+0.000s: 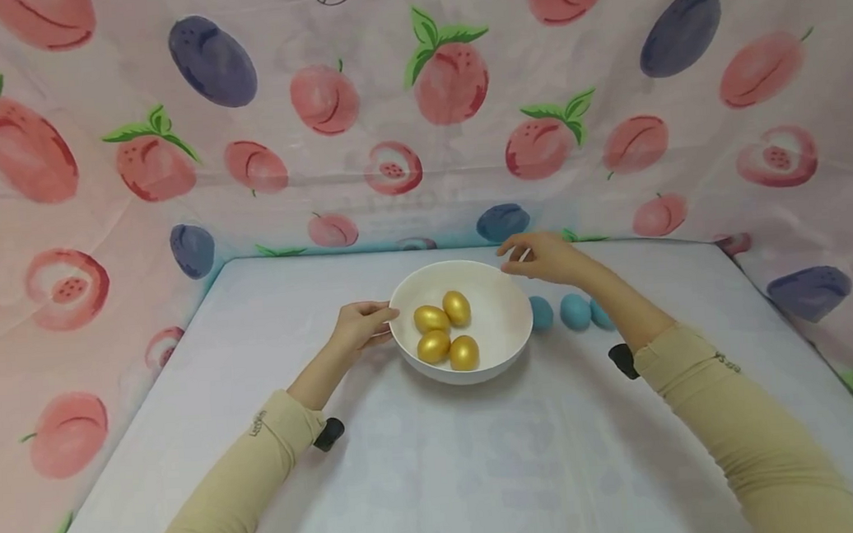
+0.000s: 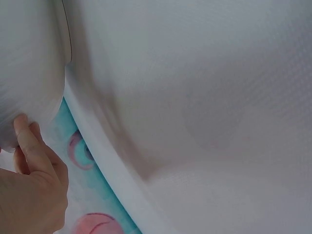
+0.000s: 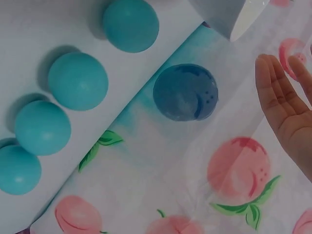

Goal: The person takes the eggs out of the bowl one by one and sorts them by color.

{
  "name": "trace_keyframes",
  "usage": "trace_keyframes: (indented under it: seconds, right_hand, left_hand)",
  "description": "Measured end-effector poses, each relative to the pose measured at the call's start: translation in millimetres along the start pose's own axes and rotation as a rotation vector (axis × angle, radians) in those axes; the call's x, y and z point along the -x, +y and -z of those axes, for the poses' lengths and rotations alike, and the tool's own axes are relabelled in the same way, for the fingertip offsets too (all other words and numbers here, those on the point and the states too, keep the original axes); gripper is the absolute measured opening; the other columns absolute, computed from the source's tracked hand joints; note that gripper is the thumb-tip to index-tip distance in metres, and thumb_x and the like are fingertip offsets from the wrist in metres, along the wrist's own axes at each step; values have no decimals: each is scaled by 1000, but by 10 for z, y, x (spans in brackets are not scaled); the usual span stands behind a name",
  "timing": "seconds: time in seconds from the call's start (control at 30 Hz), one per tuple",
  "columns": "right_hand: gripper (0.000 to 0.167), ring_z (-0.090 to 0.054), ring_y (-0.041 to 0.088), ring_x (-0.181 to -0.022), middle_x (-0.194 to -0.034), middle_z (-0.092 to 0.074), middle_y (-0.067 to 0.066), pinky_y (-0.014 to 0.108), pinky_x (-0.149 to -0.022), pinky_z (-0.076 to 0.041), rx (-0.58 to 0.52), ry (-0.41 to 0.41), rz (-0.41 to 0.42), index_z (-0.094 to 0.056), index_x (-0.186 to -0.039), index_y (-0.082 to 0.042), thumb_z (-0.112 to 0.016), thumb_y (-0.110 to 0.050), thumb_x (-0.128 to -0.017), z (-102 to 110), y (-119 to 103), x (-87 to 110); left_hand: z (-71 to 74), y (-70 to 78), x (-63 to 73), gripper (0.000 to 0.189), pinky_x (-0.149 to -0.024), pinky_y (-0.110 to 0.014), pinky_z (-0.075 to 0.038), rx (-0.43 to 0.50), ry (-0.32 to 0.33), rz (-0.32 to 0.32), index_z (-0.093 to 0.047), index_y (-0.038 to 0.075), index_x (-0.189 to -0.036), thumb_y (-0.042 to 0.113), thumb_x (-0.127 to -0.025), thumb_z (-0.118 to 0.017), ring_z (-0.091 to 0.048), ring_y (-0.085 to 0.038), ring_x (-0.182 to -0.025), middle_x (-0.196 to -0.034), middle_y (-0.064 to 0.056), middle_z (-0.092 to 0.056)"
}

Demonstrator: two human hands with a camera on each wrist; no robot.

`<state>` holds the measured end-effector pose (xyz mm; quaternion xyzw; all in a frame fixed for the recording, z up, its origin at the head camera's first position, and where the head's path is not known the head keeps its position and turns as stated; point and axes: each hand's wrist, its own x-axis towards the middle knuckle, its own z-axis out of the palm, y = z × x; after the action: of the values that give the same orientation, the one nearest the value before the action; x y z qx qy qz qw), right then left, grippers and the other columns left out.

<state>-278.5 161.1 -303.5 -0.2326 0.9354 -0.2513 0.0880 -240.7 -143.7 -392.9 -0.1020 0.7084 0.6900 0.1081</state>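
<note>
While left grip pinches white bowl, keep level lest gold eggs roll; right grip empty, thumb apart.

We are stretching both arms forward, our left arm angling in from one side and our right arm from the other. Our left hand is pinching between thumb and fingers, while our right hand is hovering farther forward, its fingers hanging loosely bent.
</note>
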Motion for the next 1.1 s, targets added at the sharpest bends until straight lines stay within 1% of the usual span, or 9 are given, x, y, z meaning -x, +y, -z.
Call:
trace_keyframes:
  seconds: [0.07,0.17,0.33,0.57,0.63,0.67,0.8,0.93,1.1]
  right_hand:
    - [36,-65,32,-91,-110,-62,21,37,-76,-60,-9,-22,12,-56,-123,-1,-60,-19,-93,-12,-17,-41]
    - [37,-64,34,-95,-110,-62,22,38,-77,-60,-8,-51,15,-56,-124,0,-60,-18,-92,-29,-62,-100]
    - [36,-64,32,-93,-108,-64,22,37,-77,-60,43,-90,34,-58,-123,1,-61,-19,-92,-64,-155,-235]
    - [33,-63,36,-89,-108,-64,22,32,-69,-59,93,-194,50,-59,-120,0,-59,-18,-93,-90,-294,-417]
    - [33,-62,37,-91,-108,-64,23,32,-70,-60,91,-219,40,-58,-121,1,-59,-17,-93,-91,-343,-460]
    - [33,-62,37,-92,-109,-64,23,33,-71,-60,87,-231,32,-58,-121,1,-58,-17,-93,-95,-364,-485]
    - [34,-62,38,-98,-114,-63,23,36,-77,-61,72,-272,-5,-57,-122,0,-57,-18,-94,-119,-444,-584]
    - [33,-62,37,-101,-118,-60,21,37,-80,-61,70,-298,-44,-57,-122,-1,-56,-19,-94,-166,-507,-668]
    - [32,-63,35,-101,-119,-59,22,36,-80,-61,48,-313,-124,-58,-121,-2,-58,-19,-93,-250,-514,-764]
  left_hand:
    - [-33,34,21,38,-78,-27,-61,-24,20,22,-58,-6,-121,9,-87,-66,-68,-13,-78,-113,-18,-63]
    - [-49,57,32,39,-73,-24,-61,-23,17,24,-56,-7,-123,8,-88,-65,-67,-11,-75,-109,-14,-63]
    - [-60,50,40,38,-70,-22,-61,-22,22,26,-57,-7,-122,8,-88,-64,-66,-10,-73,-106,-12,-63]
    - [-49,34,14,37,-76,-25,-61,-22,39,24,-58,-6,-120,8,-87,-65,-67,-11,-76,-113,-17,-63]
    - [-41,37,12,37,-78,-27,-60,-22,37,15,-59,-6,-118,10,-86,-67,-68,-14,-78,-114,-18,-63]
    - [-33,41,11,35,-76,-27,-61,-10,27,2,-61,-6,-115,11,-84,-69,-69,-14,-77,-110,-18,-65]
    - [-24,42,0,34,-77,-28,-61,-11,24,-1,-63,-5,-113,12,-84,-70,-69,-17,-80,-109,-17,-66]
    - [-37,32,-22,36,-76,-25,-61,-29,41,22,-59,-5,-119,10,-87,-66,-68,-12,-76,-113,-16,-64]
    - [-50,23,-15,37,-69,-21,-61,-26,40,33,-57,-7,-121,8,-88,-64,-65,-8,-71,-105,-12,-63]
